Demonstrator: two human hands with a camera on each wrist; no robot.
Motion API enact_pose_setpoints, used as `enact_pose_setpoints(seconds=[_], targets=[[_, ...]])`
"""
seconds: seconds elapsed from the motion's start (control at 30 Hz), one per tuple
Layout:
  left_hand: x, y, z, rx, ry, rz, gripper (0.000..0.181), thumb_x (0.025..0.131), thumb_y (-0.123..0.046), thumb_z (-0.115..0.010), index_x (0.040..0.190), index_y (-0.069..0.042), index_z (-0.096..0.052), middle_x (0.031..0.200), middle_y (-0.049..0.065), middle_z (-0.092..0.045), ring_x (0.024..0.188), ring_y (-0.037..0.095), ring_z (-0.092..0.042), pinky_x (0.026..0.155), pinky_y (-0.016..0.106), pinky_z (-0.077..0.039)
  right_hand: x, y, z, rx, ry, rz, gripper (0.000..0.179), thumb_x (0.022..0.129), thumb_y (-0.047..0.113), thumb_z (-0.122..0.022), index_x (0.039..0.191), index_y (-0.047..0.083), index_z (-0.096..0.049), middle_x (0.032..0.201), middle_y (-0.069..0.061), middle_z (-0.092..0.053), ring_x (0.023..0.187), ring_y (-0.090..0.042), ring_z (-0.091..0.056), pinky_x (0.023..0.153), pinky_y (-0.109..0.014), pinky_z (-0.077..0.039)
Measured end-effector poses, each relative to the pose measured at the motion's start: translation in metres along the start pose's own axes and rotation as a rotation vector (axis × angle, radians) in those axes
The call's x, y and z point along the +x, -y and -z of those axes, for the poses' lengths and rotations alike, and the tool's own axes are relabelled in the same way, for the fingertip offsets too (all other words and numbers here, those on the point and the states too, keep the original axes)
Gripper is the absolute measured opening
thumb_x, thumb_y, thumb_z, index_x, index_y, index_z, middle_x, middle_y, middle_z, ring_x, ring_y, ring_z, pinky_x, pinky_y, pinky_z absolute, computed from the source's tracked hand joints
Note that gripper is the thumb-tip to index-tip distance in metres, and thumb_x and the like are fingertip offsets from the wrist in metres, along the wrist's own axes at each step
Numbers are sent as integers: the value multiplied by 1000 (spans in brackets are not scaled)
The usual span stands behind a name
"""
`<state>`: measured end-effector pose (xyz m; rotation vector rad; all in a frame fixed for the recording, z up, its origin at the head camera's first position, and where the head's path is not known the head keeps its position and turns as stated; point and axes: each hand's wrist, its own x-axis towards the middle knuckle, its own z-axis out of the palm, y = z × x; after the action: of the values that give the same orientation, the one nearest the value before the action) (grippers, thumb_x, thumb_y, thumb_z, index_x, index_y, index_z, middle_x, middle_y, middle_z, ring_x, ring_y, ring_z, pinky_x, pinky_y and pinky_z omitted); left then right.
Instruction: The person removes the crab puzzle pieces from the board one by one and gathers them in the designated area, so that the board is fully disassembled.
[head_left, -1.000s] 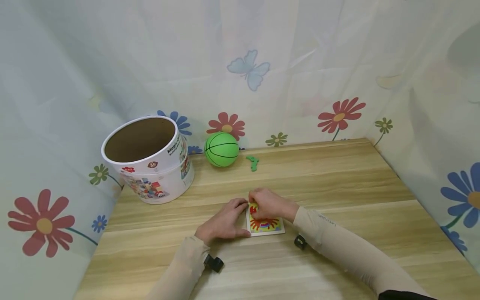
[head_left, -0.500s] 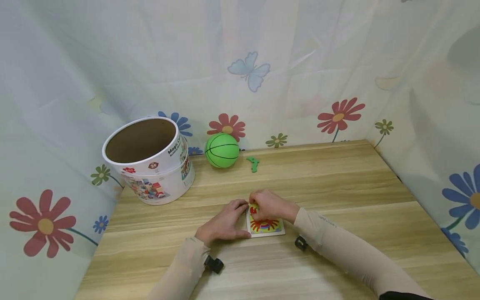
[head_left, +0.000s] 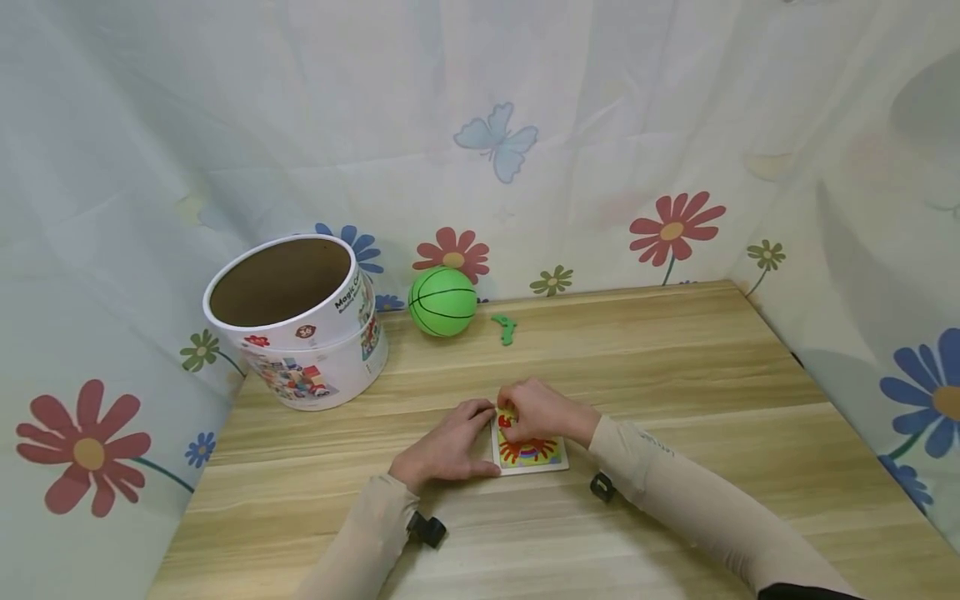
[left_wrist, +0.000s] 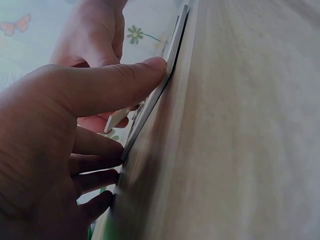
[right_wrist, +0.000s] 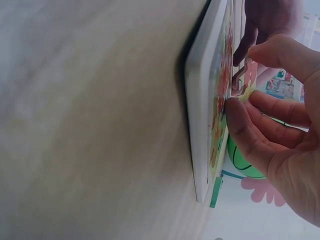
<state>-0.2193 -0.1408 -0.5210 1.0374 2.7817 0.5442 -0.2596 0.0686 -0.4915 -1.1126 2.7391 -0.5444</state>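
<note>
A small jigsaw puzzle board [head_left: 534,468] with a white rim and a red, yellow and rainbow picture lies flat on the table. My left hand [head_left: 450,444] braces its left side, thumb at the near corner and index finger at the far corner, fingers fairly straight. Over the board's upper left part, my right hand [head_left: 542,410] pinches a puzzle piece [right_wrist: 249,75], red and yellow, between thumb and fingers. The piece [left_wrist: 117,119] is tilted up from the board in the left wrist view. In the head view the right hand hides part of the picture.
A large white bucket [head_left: 330,367] with printed sides stands at the back left. Beside it is a green ball [head_left: 442,302] with black lines, and a small green piece [head_left: 506,328] lies to its right. A flowered curtain [head_left: 585,183] borders the wooden table [head_left: 675,367].
</note>
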Motion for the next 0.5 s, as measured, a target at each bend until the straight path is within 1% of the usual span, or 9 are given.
enact_pose_setpoints(seconds=[0.17,0.33,0.5], targets=[[0,0,0,-9,9,9,95,76,-56,-76,145,0,-42,147,10,-39,138,24,-36,116,39,-32,-2,0,1,21,6,-4,36,76,30,-77,104,10,-68,87,3,-65,72,-7,-55,64,-21,-49],[0,-2,1,-11,8,9,95,76,-56,-76,145,0,-42,147,12,-39,138,25,-36,116,40,-32,-3,-2,3,42,0,-3,36,76,30,-77,104,10,-68,90,3,-67,75,-6,-57,65,-20,-50],[-1,-3,1,-4,-4,0,93,76,-55,-76,144,0,-43,146,12,-40,137,26,-37,115,41,-33,-5,-2,5,68,-5,-11,38,76,30,-76,107,9,-68,92,3,-67,76,-6,-57,66,-21,-50]])
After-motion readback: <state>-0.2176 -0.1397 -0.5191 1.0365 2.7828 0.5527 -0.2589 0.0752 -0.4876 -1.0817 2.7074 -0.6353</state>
